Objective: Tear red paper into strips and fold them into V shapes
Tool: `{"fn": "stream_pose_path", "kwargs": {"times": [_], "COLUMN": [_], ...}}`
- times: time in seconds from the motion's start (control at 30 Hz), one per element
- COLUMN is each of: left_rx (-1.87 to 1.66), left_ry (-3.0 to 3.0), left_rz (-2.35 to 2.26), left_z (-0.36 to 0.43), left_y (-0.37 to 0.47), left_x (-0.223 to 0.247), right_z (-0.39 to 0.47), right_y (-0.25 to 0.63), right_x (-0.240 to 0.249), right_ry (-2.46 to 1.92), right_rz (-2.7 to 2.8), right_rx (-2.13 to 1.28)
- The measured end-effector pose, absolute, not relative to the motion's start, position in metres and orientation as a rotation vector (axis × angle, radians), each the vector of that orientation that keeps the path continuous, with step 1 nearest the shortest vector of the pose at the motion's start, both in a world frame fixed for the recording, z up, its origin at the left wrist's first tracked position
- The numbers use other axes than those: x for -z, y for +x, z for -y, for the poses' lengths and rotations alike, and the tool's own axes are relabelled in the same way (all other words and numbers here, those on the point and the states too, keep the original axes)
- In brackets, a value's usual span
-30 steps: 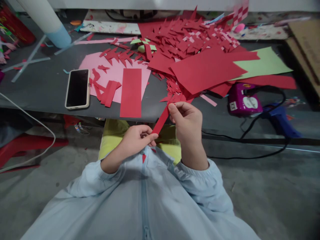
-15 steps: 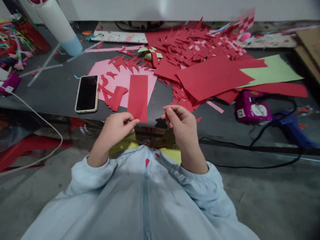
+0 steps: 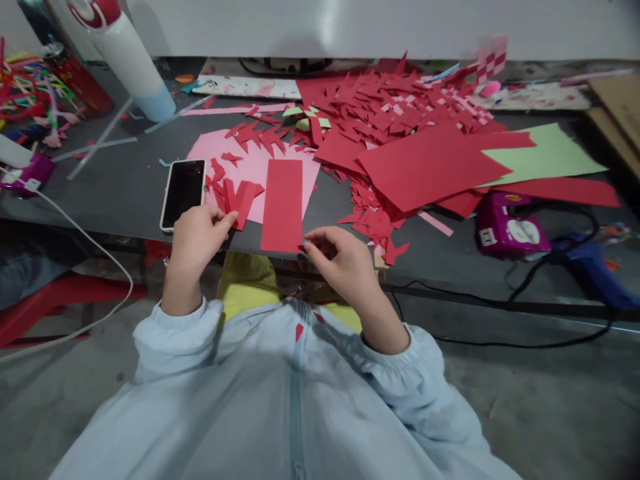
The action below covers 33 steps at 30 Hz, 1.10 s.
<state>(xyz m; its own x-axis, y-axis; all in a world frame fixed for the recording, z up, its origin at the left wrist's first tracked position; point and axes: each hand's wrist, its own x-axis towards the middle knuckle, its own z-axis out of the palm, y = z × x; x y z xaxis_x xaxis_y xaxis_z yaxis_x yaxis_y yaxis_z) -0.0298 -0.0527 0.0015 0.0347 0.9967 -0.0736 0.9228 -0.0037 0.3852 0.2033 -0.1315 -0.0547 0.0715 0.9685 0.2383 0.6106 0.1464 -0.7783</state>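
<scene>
My left hand [image 3: 194, 241] rests at the dark table's near edge, just right of a smartphone [image 3: 184, 193]. Its thumb and fingertips pinch the near end of a red paper strip [image 3: 241, 202], which lies among a few loose strips on a pink sheet [image 3: 250, 167]. My right hand [image 3: 340, 261] hovers at the table edge with its fingers curled together. I see nothing in it. Its fingertips are beside the near right corner of a long red paper rectangle [image 3: 283, 203].
A big heap of red paper cuttings and sheets [image 3: 420, 160] covers the middle and right, with a pale green sheet [image 3: 550, 150]. A purple device [image 3: 505, 230] and a blue glue gun [image 3: 585, 263] with cables sit right. A white roll [image 3: 133, 63] and craft sticks stand far left.
Both hands held a red strip over my lap a second ago. The left hand has carried it up and left to the strip pile by the phone. The right hand let go and lowered.
</scene>
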Motion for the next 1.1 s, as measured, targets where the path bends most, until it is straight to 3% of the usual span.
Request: {"fn": "stream_pose_path", "kwargs": {"times": [0.27, 0.63, 0.87, 1.1], "left_rx": [-0.338, -0.451, -0.554, -0.619], "left_ry": [1.981, 1.980, 2.056, 2.388], "left_rz": [-1.882, -1.753, -1.380, -1.058], "left_z": [0.068, 0.084, 0.085, 0.084], "left_y": [-0.034, -0.032, -0.025, -0.008], "left_x": [-0.002, 0.005, 0.017, 0.025], "right_z": [0.127, 0.140, 0.159, 0.180], "right_y": [0.185, 0.184, 0.211, 0.261], "right_x": [0.056, 0.063, 0.054, 0.049], "right_ry": [-1.485, -1.431, -1.389, -1.386], "right_rz": [2.241, 2.299, 2.286, 2.071], "right_rx": [-0.084, 0.305, 0.273, -0.036]}}
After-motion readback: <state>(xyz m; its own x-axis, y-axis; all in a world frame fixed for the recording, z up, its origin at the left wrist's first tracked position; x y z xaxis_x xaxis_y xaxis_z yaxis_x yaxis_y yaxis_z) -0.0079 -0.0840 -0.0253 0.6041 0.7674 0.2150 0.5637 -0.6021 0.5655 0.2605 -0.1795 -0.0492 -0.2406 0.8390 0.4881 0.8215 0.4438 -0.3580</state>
